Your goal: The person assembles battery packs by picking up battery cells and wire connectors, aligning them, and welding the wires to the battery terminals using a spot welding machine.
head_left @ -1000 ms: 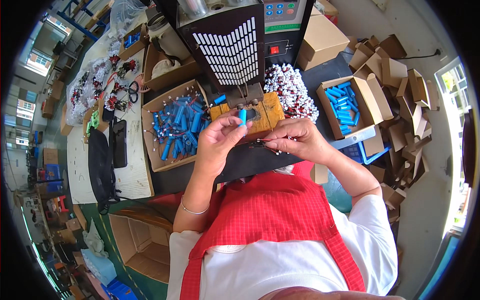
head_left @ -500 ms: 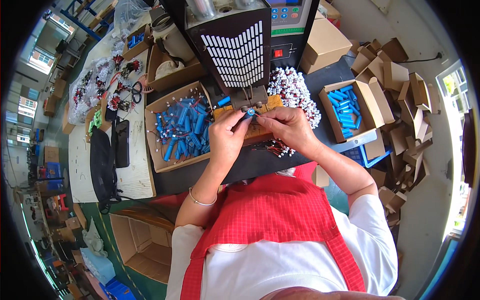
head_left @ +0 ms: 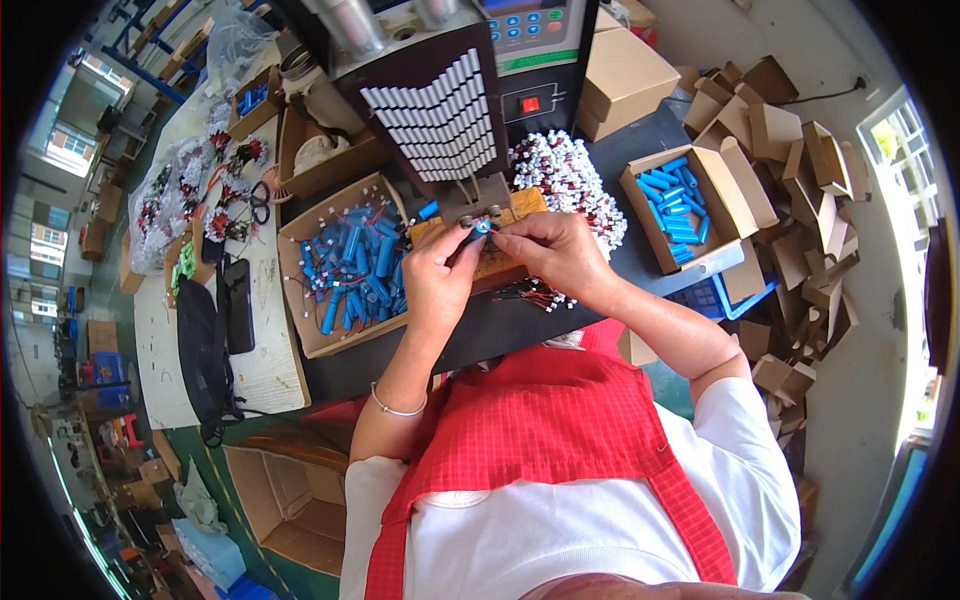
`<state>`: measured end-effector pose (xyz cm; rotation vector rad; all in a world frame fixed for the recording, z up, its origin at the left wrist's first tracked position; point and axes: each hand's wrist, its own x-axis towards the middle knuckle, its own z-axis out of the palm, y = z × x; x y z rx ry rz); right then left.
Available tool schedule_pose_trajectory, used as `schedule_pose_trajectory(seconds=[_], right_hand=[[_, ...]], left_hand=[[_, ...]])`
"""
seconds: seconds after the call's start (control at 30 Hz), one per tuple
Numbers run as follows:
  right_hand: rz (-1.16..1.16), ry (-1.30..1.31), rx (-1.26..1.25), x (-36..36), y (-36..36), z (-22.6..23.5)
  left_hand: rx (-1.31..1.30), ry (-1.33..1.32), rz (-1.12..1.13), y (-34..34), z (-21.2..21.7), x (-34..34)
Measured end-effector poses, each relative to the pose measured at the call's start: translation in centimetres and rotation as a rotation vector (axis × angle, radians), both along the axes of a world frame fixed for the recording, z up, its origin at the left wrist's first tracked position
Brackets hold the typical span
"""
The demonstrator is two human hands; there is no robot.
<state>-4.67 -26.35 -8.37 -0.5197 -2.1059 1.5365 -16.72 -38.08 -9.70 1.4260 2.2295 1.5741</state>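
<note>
Blue cylindrical cell (head_left: 483,227): small, light, rigid, slippery-looking; being pinched endwise by left hand (head_left: 437,277) and right hand (head_left: 553,251), centre, under far machine head (head_left: 470,198).

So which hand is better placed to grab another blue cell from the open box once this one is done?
Probably the left hand: the box of blue cells lies right beside it, while the right hand sits farther over, both now pinching the blue cell under the machine head.

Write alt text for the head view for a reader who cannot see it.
Both hands, left hand and right hand, pinch a small blue cylinder under the head of a bench machine. An open cardboard box of blue cylinders sits to the left, another box to the right.
</note>
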Motion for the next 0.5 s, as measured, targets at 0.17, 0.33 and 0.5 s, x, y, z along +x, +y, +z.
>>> schedule_pose_trajectory(seconds=[0.17, 0.33, 0.5], right_hand=[[-0.006, 0.019, 0.023, -0.27, -0.02, 0.01], [-0.018, 0.024, 0.000, -0.34, 0.19, 0.00], [-0.039, -0.006, 0.038, -0.05, 0.44, 0.03]], left_hand=[[0.030, -0.093, 0.022, 0.08, -0.42, 0.02], [-0.020, -0.239, -0.013, 0.12, -0.94, -0.51], [-0.029, -0.213, -0.071, 0.47, -0.71, -0.41]])
